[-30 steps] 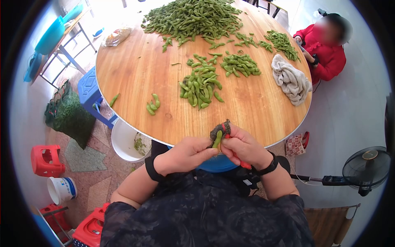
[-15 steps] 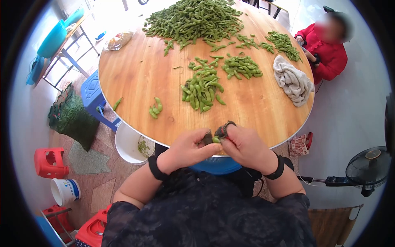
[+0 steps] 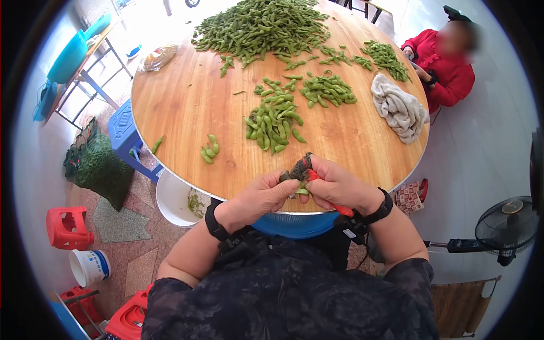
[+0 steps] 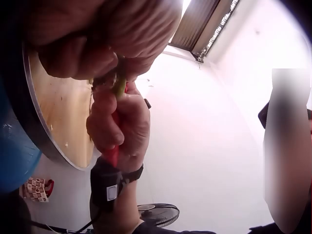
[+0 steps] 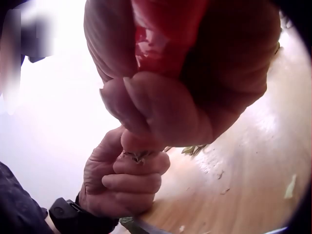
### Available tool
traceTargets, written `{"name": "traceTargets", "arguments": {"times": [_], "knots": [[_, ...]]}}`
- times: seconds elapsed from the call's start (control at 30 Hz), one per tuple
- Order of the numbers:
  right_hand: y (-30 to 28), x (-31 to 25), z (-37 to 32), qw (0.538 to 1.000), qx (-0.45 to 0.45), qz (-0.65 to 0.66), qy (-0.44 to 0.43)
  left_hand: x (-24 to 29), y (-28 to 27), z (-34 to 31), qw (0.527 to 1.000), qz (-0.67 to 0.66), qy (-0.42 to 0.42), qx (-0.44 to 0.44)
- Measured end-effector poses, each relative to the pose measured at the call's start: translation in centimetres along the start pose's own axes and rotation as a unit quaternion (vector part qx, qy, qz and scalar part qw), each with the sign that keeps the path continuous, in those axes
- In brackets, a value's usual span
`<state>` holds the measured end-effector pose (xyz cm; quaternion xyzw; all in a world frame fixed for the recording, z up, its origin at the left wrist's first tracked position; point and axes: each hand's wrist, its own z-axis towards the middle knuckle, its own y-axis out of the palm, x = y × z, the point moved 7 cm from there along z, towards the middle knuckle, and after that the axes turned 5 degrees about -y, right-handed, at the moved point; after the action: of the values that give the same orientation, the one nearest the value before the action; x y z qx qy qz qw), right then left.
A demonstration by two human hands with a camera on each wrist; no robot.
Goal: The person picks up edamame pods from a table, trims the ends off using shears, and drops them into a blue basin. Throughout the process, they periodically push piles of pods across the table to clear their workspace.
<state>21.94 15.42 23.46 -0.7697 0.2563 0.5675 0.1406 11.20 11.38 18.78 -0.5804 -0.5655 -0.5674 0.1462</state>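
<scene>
Both hands meet over the near edge of the round wooden table (image 3: pixel 187 107). My left hand (image 3: pixel 263 192) pinches a green soybean pod (image 3: pixel 302 191) between thumb and fingers. Curled round a tool with a red handle (image 3: pixel 343 210), my right hand (image 3: pixel 340 187) sits against the pod's other side; the fingers hide the tool's working end. Dark wraps (image 3: pixel 300 165) cover fingertips where the hands meet. In the right wrist view, the left hand (image 5: pixel 126 180) shows curled fingers with dark bits between them. Beyond the hands lies a heap of pods (image 3: pixel 273 122).
A large pod pile (image 3: pixel 260 28) covers the far side. Smaller heaps (image 3: pixel 328 90) and a grey towel (image 3: pixel 399 107) lie to the right. Below the near edge are a blue basin (image 3: pixel 292 225) and a white bucket (image 3: pixel 175 198). A person in red (image 3: pixel 447 68) sits at right.
The pod, upright between the hands a second ago, now lies more sideways and lower in the grip. The red handle, mostly hidden half a second ago, shows again below the right hand.
</scene>
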Motion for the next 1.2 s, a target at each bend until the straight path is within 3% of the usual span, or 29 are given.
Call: {"name": "traceTargets", "arguments": {"times": [0.17,0.23,0.27,0.33,0.47,0.53,0.73,0.83,0.9,0.97,1.03,1.1,1.17,1.2], "knots": [[-0.4,0.3,-0.2,0.999,0.022,-0.031,0.001,0.3,-0.1,-0.3,0.997,-0.073,-0.006,0.006],[-0.5,-1.1,-0.1,0.975,0.065,-0.158,-0.145,0.5,0.2,-0.3,0.997,-0.072,-0.012,0.025],[-0.5,-0.5,0.2,0.975,0.064,-0.158,-0.145,0.5,0.3,-0.2,0.995,-0.092,-0.018,0.015],[-0.8,-1.3,-0.1,0.91,0.138,-0.3,-0.252,0.3,0.5,0.1,0.993,-0.112,-0.024,0.004],[0.0,-2.4,-0.4,0.904,0.171,-0.331,-0.21,0.1,0.8,0.7,0.985,-0.171,0.01,-0.004],[0.7,-3.3,-0.7,0.874,0.192,-0.394,-0.212,0.1,0.8,0.7,0.983,-0.184,0.016,0.007],[1.2,-3.9,-0.6,0.873,0.165,-0.412,-0.204,-0.9,0.4,1.2,0.984,-0.175,0.028,0.01],[1.1,-4.4,-0.8,0.867,0.178,-0.418,-0.203,-0.4,0.1,0.9,0.991,-0.105,0.068,0.052],[-0.2,-4.4,-0.9,0.868,0.193,-0.416,-0.193,-0.5,-0.5,0.7,0.978,-0.193,0.018,0.081],[-1.1,-4.8,-1.4,0.866,0.209,-0.416,-0.182,-0.2,-1.9,0.3,0.976,-0.188,0.057,0.095],[-0.7,-5.3,-1.8,0.821,0.236,-0.485,-0.186,0.0,-2.4,-0.1,0.972,-0.182,0.092,0.119],[0.6,-5.4,-1.5,0.818,0.221,-0.488,-0.21,1.0,-1.5,-0.9,0.975,0.129,0.12,0.134],[1.7,-5.2,-1.2,0.814,0.203,-0.491,-0.235,1.3,-0.6,-0.8,0.974,0.147,0.133,0.105],[1.9,-4.8,-1.0,0.825,0.194,-0.473,-0.241,1.2,-0.2,-0.5,0.988,0.094,0.107,0.059]]}}
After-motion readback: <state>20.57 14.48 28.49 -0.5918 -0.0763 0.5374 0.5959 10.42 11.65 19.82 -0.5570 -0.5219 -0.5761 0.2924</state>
